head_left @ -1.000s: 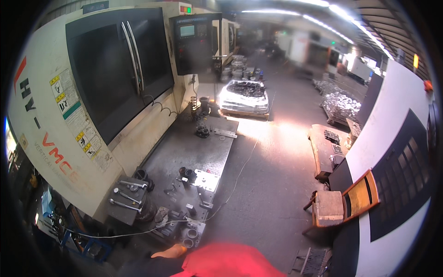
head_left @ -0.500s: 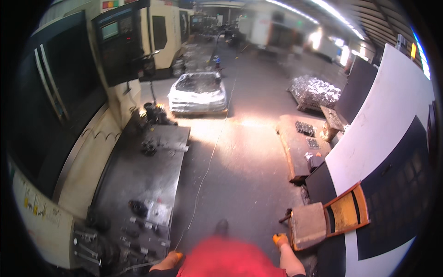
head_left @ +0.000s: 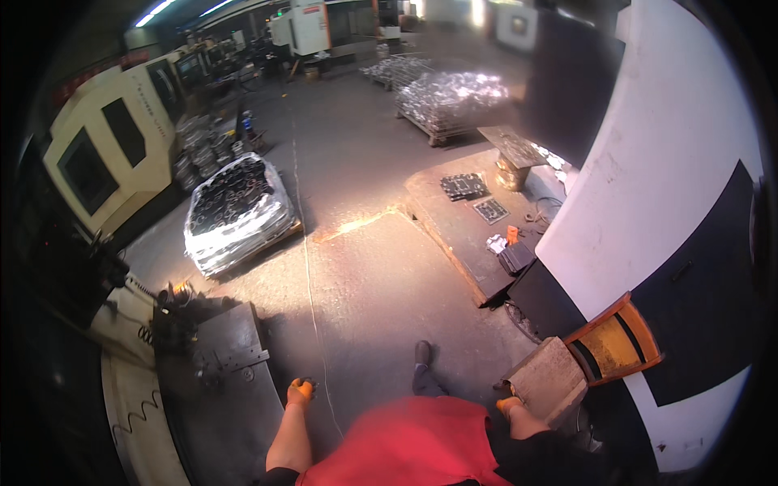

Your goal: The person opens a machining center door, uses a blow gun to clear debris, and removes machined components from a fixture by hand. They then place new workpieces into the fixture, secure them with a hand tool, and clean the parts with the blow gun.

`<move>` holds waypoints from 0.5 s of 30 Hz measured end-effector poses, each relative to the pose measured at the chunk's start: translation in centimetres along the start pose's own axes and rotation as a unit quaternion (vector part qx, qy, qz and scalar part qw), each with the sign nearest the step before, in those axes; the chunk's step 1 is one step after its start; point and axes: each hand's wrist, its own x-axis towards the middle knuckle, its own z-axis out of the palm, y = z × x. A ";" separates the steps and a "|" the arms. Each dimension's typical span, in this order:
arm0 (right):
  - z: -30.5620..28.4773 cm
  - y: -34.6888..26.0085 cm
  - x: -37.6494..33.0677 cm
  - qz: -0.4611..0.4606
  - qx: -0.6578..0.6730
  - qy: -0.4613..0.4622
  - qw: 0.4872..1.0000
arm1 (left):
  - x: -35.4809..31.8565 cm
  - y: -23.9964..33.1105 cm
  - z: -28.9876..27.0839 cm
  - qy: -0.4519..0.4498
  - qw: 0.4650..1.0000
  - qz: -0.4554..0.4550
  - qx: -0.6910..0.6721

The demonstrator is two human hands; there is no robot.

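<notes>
From my end, through the head camera, I see my left hand (head_left: 301, 393) in an orange glove, out in front of the body and above the floor. Its fingers look bent, but with the dark patch at their tips I cannot tell whether they close on anything. It is nearest to the metal-topped bench (head_left: 212, 429) on my left, just beyond that bench's right edge, and a thin pale cable (head_left: 310, 279) runs along the floor just to the hand's right.

My right hand (head_left: 508, 406), also orange-gloved, is low by the front of the wooden chair (head_left: 614, 340), close to its worn seat pad (head_left: 552, 379). I cannot tell whether it touches the pad or how its fingers stand. The chair is to my right, its slatted back against a white and dark panel (head_left: 600, 202).

A red garment (head_left: 405, 445) covers my torso, with one dark shoe (head_left: 423, 353) ahead of it. On the bench I make out a flat drilled bar (head_left: 245, 361) near the far end. Further ahead, a film-wrapped pallet load (head_left: 239, 219) full of dark parts stands left of the cable; two perforated plates (head_left: 464, 187) lie on a low table (head_left: 438, 215) to the right.
</notes>
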 end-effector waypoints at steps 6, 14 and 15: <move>-14.4 -16.0 12.0 -0.151 -0.106 -0.007 0.983 | 6.3 5.4 4.9 0.093 0.991 -0.098 0.009; -46.4 -50.7 12.6 -0.161 0.140 0.117 0.970 | 17.6 10.1 6.4 0.022 0.951 -0.277 0.134; -49.0 -53.4 13.6 -0.185 0.168 0.136 0.959 | 20.1 10.8 7.1 0.005 0.947 -0.285 0.151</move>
